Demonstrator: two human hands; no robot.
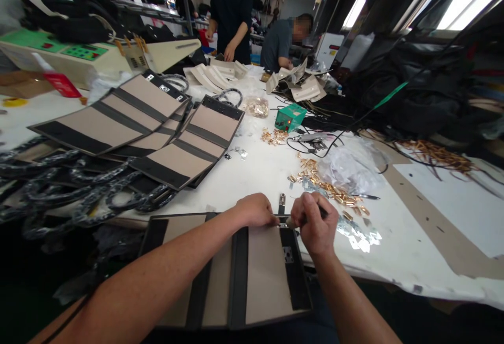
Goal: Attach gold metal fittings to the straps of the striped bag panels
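Observation:
A beige and black panel [265, 275] lies across the table's front edge. My left hand [256, 210] is closed at the panel's upper edge, its fingertips on a small metal piece there; what they pinch is too small to make out. My right hand [315, 220] is wrapped round a dark-handled tool, its tip at the same metal piece. Just beyond the panel's edge, between my hands, a strap with a metal fitting [282, 200] sticks up. A square metal plate [288, 254] sits on the panel's black strip.
Stacked panels [185, 155] with wrapped handles fill the left. Gold clasps [342, 194], silver plates [364, 240], a plastic bag [348, 168] and a green box [290, 117] with cables lie right of centre. Two people [230, 13] are at the far end.

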